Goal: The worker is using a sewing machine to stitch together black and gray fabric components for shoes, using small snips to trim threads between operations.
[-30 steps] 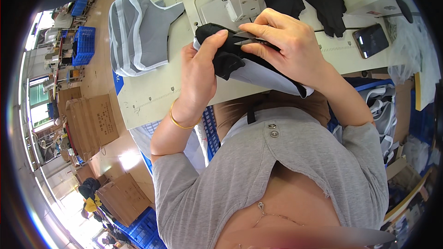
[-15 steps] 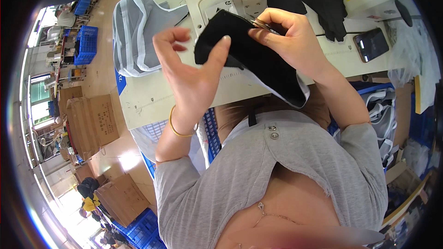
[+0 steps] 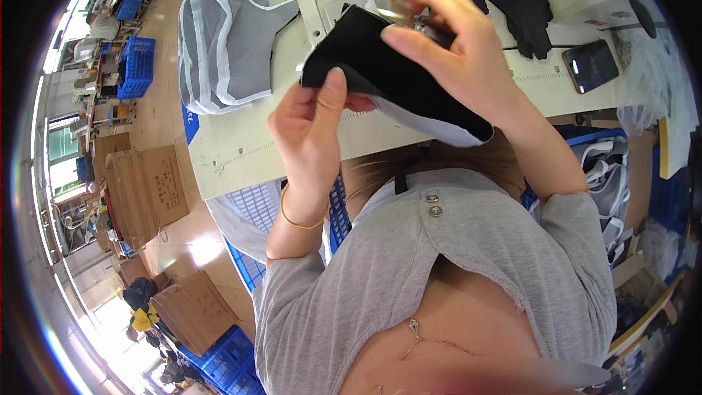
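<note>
A black fabric piece (image 3: 409, 66) with a pale grey underside hangs slantwise over the table's front edge, in front of the sewing machine (image 3: 344, 0). My left hand (image 3: 311, 128) grips its left end, thumb on top and fingers underneath. At the upper edge of the fabric is my right hand (image 3: 464, 51), its thumb against the black face. Within the curled fingers of that hand is a small metal tool (image 3: 430, 27), apparently thread snips, partly hidden by the fingers.
Grey pieces with white edging (image 3: 227, 51) lie stacked on the table's left. Black fabric (image 3: 518, 7) and a phone (image 3: 591, 66) rest at the right. Blue crates (image 3: 136, 67) and cardboard boxes (image 3: 146, 194) stand on the floor at left; a bin of grey-white pieces (image 3: 603, 175) is right of my lap.
My left hand, open beside the fabric before, has closed on its left end. My right hand has moved up slightly with the metal tool, its fingers lifting. The fabric's lower end has risen a little.
</note>
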Action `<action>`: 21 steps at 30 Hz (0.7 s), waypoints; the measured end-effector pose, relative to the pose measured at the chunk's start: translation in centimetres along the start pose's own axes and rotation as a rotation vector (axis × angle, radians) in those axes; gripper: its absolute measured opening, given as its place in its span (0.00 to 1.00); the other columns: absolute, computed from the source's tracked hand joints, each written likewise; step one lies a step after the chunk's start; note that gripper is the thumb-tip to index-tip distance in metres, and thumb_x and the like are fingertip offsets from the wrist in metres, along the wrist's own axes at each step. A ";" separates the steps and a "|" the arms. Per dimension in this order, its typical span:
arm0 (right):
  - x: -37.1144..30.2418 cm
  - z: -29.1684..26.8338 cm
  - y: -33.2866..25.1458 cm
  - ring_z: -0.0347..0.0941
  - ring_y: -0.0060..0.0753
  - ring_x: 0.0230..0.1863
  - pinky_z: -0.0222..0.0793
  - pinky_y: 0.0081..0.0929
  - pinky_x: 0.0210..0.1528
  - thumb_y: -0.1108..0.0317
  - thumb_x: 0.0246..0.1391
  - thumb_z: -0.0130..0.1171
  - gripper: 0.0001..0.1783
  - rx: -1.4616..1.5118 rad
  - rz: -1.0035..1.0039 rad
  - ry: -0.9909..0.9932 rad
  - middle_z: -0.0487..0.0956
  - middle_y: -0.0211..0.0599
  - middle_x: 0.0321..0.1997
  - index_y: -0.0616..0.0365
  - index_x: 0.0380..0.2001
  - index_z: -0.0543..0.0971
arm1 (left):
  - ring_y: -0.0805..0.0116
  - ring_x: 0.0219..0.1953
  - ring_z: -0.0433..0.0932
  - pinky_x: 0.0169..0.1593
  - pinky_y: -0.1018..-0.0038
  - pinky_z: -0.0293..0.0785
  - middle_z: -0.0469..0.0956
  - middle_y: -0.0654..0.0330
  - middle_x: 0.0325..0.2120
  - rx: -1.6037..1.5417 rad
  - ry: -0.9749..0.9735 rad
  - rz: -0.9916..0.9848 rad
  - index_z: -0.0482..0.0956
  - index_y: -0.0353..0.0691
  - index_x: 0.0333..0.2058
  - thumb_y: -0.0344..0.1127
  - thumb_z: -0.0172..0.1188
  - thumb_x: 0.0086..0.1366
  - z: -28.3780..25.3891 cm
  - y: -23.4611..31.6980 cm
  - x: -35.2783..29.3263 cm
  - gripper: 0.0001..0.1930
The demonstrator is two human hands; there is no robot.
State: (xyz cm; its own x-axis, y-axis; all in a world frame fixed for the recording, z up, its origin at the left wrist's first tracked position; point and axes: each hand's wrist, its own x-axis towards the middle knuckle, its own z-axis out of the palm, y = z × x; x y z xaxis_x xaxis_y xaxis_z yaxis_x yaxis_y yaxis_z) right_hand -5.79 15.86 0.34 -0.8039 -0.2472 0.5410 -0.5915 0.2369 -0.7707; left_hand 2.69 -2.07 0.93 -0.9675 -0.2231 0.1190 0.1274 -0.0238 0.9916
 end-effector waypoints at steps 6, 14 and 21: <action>-2.5 -2.6 -1.5 0.73 0.34 0.30 0.67 0.26 0.31 0.62 0.54 0.66 0.16 0.042 -0.115 -0.276 0.74 0.36 0.31 0.63 0.41 0.79 | 0.63 0.28 0.82 0.37 0.71 0.79 0.81 0.50 0.27 -0.203 -0.030 -0.110 0.77 0.28 0.32 0.37 0.58 0.70 -0.7 -0.2 1.1 0.14; -3.4 -0.7 0.3 0.74 0.38 0.30 0.69 0.28 0.32 0.62 0.56 0.64 0.16 0.050 -0.075 -0.266 0.76 0.39 0.33 0.65 0.40 0.79 | 0.64 0.28 0.82 0.36 0.72 0.79 0.81 0.50 0.26 -0.222 -0.044 -0.124 0.76 0.29 0.30 0.39 0.59 0.69 0.1 -0.6 1.2 0.16; -3.3 0.3 1.0 0.73 0.35 0.30 0.68 0.26 0.32 0.64 0.56 0.64 0.15 0.122 -0.129 -0.253 0.76 0.39 0.32 0.67 0.40 0.79 | 0.66 0.27 0.82 0.35 0.74 0.78 0.81 0.52 0.25 -0.190 -0.047 -0.134 0.77 0.29 0.31 0.39 0.59 0.69 0.6 -0.8 1.1 0.15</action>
State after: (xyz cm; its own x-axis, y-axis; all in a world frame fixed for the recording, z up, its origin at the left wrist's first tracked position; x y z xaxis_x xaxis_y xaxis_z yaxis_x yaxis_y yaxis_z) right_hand -3.77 16.64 -2.33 -0.6726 -0.4978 0.5476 -0.6632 0.0773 -0.7444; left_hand 1.40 -1.71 0.33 -0.9871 -0.1598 -0.0064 0.0317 -0.2346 0.9716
